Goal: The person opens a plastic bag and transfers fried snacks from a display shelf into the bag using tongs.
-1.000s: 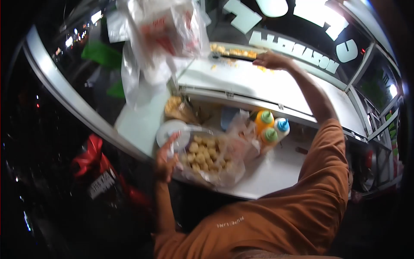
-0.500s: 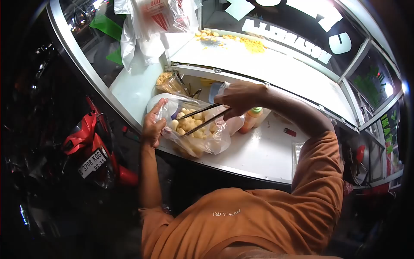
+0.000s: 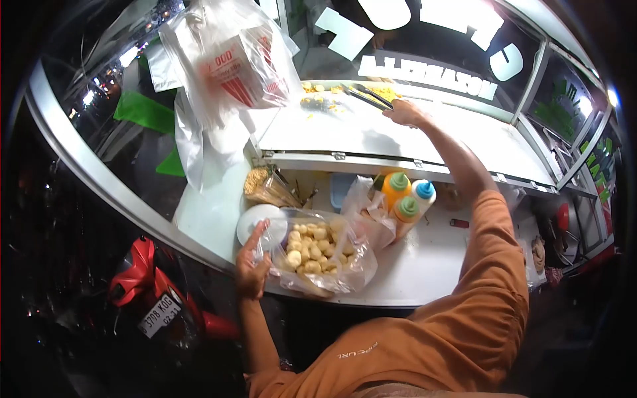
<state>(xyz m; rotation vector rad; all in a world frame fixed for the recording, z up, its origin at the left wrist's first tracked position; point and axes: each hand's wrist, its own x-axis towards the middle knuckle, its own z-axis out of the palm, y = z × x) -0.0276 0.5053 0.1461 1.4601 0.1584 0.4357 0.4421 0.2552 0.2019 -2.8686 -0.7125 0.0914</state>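
A clear plastic bag (image 3: pixel 361 273) lies opened on the counter with many small pale round food pieces (image 3: pixel 315 249) inside. My left hand (image 3: pixel 253 265) grips the bag's left edge, thumb and fingers closed on the plastic. Farther off, my right hand (image 3: pixel 408 114) reaches over the white display shelf (image 3: pixel 325 132), closed around dark metal tongs (image 3: pixel 373 99). The tongs' tips are at yellow crumbs and small pieces (image 3: pixel 381 91) along the shelf's back edge; whether they pinch anything is too small to tell.
Squeeze bottles (image 3: pixel 397 189) with green and blue caps stand right of the bag. A white round lid or bowl (image 3: pixel 255 222) and a container of skewers (image 3: pixel 275 189) are behind it. Plastic bags (image 3: pixel 239 66) hang at upper left. A red lighter (image 3: pixel 459 223) lies on the counter.
My right hand and the tongs have moved from inside the bag up to the shelf's back edge. My left hand still holds the bag. The view has shifted, showing the bottles more fully.
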